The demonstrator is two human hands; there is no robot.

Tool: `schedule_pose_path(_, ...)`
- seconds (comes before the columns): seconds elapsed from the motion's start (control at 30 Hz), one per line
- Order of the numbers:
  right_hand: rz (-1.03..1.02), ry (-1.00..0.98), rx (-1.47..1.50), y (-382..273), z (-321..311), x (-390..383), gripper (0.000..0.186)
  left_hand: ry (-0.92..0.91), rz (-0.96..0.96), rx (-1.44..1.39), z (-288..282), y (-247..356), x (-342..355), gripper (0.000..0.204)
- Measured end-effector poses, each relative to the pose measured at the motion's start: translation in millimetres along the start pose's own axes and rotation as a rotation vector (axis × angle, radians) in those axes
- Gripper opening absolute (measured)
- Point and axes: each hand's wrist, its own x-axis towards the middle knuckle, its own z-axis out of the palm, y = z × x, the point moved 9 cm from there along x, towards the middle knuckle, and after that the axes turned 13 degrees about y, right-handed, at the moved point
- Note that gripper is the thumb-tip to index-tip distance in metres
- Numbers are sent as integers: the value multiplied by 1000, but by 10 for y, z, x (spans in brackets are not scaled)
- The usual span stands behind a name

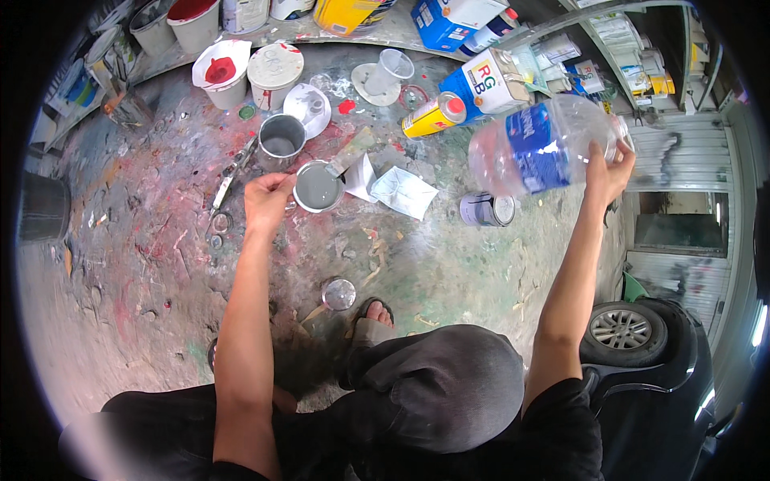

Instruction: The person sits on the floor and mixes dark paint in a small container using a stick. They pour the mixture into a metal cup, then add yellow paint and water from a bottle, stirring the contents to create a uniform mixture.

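My left hand (268,202) is closed at the left edge of a round cup of grey paint (318,187), thumb and fingers pinched at its rim. Held up on the right, a large clear plastic bottle (536,147) with a blue label lies tilted nearly level, its base toward the left. My right hand (606,173) is wrapped round its neck end. A stirring blade (343,172) with grey on it rests by the cup's right edge. Just behind the cup stands a dark grey pot (281,139). Folded white paper (403,191) lies right of the cup.
A small paint tin (489,209) lies below the bottle. Yellow (435,115) and blue-white (483,83) cans stand behind it. White buckets (276,75) with red paint line the back left. A clear lid (338,294) lies near my foot. A car wheel (624,334) is at right.
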Motion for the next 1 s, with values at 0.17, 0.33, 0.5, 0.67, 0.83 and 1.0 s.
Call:
schedule_pose_path(0.17,-54,9,-160,150,472,121,58,-2,6,-2,18,61,-39,14)
schedule_pose_path(0.33,-44,9,-88,487,1062,-408,55,-5,12,2,36,52,-17,14)
schedule_pose_path(0.5,95,55,20,887,1350,-1159,54,19,24,-12,-31,-30,38,13)
schedule_pose_path(0.67,-39,20,-34,904,1179,-1283,59,-24,43,-43,27,7,10,13)
schedule_pose_path(0.83,-269,139,11,-6,504,-1552,60,1,32,6,-20,68,-21,14)
schedule_pose_path(1.0,264,-908,750,-1628,914,-2896,63,-27,21,-21,26,54,-28,14)
